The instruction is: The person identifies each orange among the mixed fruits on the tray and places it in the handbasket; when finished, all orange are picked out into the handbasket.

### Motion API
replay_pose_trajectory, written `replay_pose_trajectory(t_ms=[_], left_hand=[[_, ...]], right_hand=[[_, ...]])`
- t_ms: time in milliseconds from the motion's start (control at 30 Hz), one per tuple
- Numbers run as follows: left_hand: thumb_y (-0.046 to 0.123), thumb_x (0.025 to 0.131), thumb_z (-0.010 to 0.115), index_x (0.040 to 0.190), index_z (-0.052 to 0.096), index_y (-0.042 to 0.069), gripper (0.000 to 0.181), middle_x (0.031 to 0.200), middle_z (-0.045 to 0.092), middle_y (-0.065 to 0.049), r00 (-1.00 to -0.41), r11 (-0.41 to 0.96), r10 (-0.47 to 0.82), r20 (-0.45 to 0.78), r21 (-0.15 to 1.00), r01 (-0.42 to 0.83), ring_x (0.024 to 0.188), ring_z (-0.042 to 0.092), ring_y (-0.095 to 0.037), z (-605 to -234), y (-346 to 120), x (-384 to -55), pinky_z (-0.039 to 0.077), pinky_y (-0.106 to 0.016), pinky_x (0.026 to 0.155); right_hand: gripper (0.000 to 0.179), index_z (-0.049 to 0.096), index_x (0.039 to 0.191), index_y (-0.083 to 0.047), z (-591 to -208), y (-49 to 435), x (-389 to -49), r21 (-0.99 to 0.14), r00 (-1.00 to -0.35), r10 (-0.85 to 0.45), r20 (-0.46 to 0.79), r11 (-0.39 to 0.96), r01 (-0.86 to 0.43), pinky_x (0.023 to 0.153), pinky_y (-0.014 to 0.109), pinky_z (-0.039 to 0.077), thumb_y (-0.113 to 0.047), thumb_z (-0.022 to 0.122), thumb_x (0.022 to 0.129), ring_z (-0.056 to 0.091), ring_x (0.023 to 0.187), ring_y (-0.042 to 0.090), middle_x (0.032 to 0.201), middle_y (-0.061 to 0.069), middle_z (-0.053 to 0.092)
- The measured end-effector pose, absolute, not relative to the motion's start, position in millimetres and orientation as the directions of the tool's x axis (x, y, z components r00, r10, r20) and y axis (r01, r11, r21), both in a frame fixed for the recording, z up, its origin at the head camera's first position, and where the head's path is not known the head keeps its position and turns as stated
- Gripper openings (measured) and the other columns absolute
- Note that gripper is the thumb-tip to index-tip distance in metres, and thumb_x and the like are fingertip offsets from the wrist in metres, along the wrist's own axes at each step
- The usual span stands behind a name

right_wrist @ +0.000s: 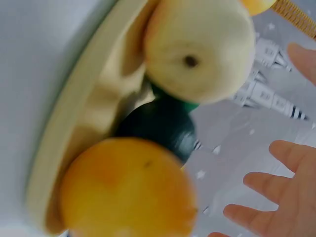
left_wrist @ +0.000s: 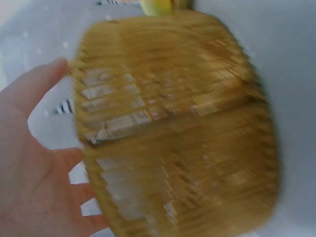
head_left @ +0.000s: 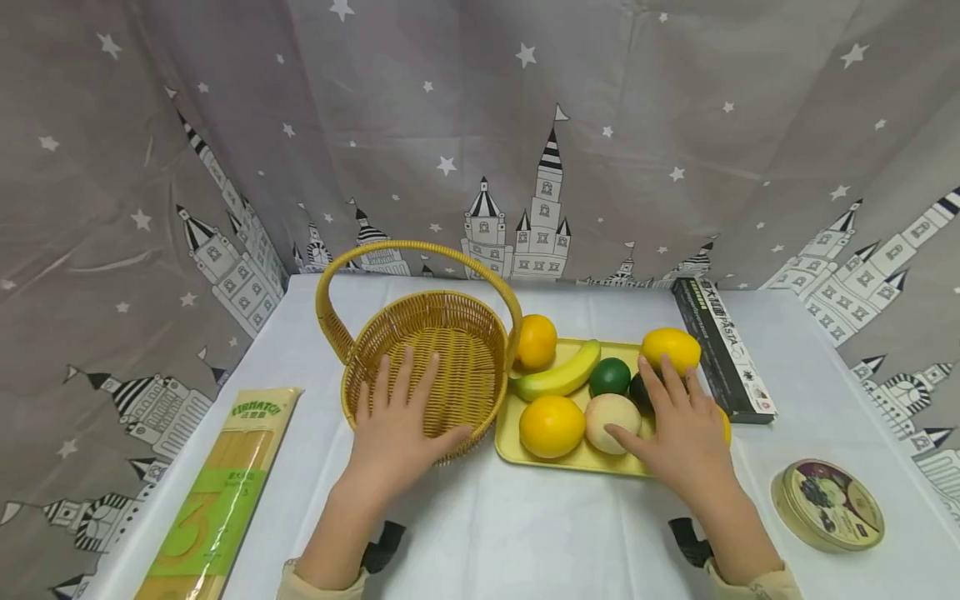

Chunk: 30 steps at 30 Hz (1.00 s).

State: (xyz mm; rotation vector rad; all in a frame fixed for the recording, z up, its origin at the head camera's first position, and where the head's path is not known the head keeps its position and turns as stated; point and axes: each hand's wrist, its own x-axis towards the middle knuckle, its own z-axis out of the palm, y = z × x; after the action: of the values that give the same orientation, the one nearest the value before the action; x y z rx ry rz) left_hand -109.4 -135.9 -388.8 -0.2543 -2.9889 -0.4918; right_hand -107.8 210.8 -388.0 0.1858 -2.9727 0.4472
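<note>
My left hand (head_left: 393, 433) hovers with spread fingers over the near side of a woven basket (head_left: 468, 367) with a tall arched handle. In the left wrist view the basket wall (left_wrist: 187, 163) is blurred, with the hand (left_wrist: 39, 163) beside it. My right hand (head_left: 686, 433), fingers spread, is above the right part of a yellow tray (head_left: 507, 433) of fruit. Near it lie a pale round fruit (right_wrist: 202, 49), a dark fruit (right_wrist: 163, 131) and an orange (right_wrist: 128, 187), which the head view mostly hides. Neither hand holds anything.
Also on the tray are a banana (head_left: 558, 379), a green fruit (head_left: 610, 377), a yellow fruit (head_left: 671, 348) and more oranges (head_left: 552, 427). A spaghetti pack (head_left: 217, 500) lies left; a black pasta box (head_left: 723, 350) and a round tin (head_left: 832, 504) lie right. A curtain (head_left: 480, 125) hangs behind.
</note>
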Motion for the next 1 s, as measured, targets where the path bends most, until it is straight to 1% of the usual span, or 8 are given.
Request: replay_pose_trajectory(t_ms=[100,233,333,433,567,733,833,1000], left_hand=[[0.067,0.083,0.058,0.157,0.008,0.022,0.099,0.161,-0.006,-0.013,-0.985,0.925,0.088,0.147,0.354,0.136,0.144,-0.012,-0.039,-396.8,-151.5,-106.7,0.002,-0.066,0.109],[0.057,0.085,0.064,0.156,0.007,0.012,0.102,0.158,-0.003,-0.023,-0.987,0.901,-0.002,0.160,0.429,0.068,0.143,-0.009,-0.044,-406.2,-173.0,-104.3,0.006,-0.069,0.106],[0.049,0.086,0.067,0.155,0.003,0.006,0.104,0.157,-0.006,-0.027,-0.992,0.867,-0.057,0.114,0.498,0.007,0.142,-0.008,-0.047,-411.0,-185.5,-103.3,0.011,-0.071,0.104],[0.042,0.087,0.068,0.155,-0.003,0.006,0.105,0.156,-0.009,-0.028,-0.995,0.810,-0.094,0.030,0.584,-0.058,0.141,-0.005,-0.049,-414.1,-193.1,-103.0,0.014,-0.072,0.103],[0.035,0.090,0.065,0.154,-0.006,0.005,0.100,0.156,-0.011,-0.028,-0.993,0.723,-0.103,-0.065,0.680,-0.119,0.140,0.000,-0.051,-417.0,-196.8,-104.0,0.015,-0.067,0.105],[0.023,0.092,0.062,0.153,-0.002,0.000,0.092,0.155,-0.006,-0.029,-0.991,0.629,-0.095,-0.094,0.766,-0.133,0.140,0.009,-0.050,-420.4,-196.8,-106.3,0.018,-0.059,0.109],[0.018,0.090,0.063,0.152,-0.001,-0.002,0.091,0.154,-0.001,-0.029,-0.991,0.600,-0.102,-0.088,0.789,-0.132,0.139,0.013,-0.049,-422.2,-196.4,-107.5,0.020,-0.057,0.110],[0.015,0.089,0.063,0.153,0.001,-0.001,0.091,0.154,0.002,-0.029,-0.990,0.584,-0.115,-0.087,0.800,-0.138,0.139,0.017,-0.048,-423.7,-195.7,-107.2,0.020,-0.056,0.110]], right_hand=[[0.097,0.022,0.154,-0.012,-392.6,221.2,-107.5,-0.289,-0.986,-0.075,0.149,0.950,-0.116,0.101,0.071,0.019,-0.063,0.063,0.082,0.015,0.135,0.057,0.154,0.026,0.019],[0.097,0.023,0.153,-0.010,-400.1,236.8,-106.3,-0.305,-0.991,-0.023,0.130,0.950,-0.062,0.096,0.075,0.022,-0.061,0.064,0.082,0.018,0.131,0.060,0.153,0.030,0.018],[0.097,0.023,0.153,-0.008,-404.5,247.1,-105.0,-0.320,-0.997,0.010,0.076,0.947,-0.015,0.092,0.077,0.023,-0.061,0.064,0.082,0.018,0.129,0.062,0.152,0.032,0.016],[0.097,0.023,0.153,-0.007,-408.5,254.1,-104.3,-0.333,-1.000,0.026,-0.001,0.942,0.025,0.088,0.079,0.026,-0.063,0.062,0.083,0.019,0.126,0.064,0.151,0.035,0.015],[0.093,0.025,0.151,-0.005,-413.2,259.2,-105.5,-0.357,-0.997,0.031,-0.077,0.932,0.057,0.085,0.078,0.031,-0.056,0.064,0.084,0.025,0.120,0.066,0.149,0.037,0.014],[0.083,0.034,0.146,-0.001,-416.0,262.5,-109.7,-0.363,-0.998,0.035,-0.060,0.930,0.054,0.081,0.073,0.038,-0.041,0.069,0.082,0.033,0.112,0.062,0.141,0.038,0.024],[0.083,0.037,0.144,0.000,-415.1,263.9,-112.1,-0.363,-0.997,0.038,-0.065,0.930,0.059,0.079,0.070,0.039,-0.041,0.071,0.081,0.035,0.108,0.059,0.136,0.037,0.029],[0.084,0.040,0.141,0.003,-412.5,264.1,-114.4,-0.360,-0.996,0.047,-0.082,0.930,0.073,0.081,0.068,0.040,-0.043,0.073,0.079,0.039,0.105,0.057,0.131,0.036,0.034]])
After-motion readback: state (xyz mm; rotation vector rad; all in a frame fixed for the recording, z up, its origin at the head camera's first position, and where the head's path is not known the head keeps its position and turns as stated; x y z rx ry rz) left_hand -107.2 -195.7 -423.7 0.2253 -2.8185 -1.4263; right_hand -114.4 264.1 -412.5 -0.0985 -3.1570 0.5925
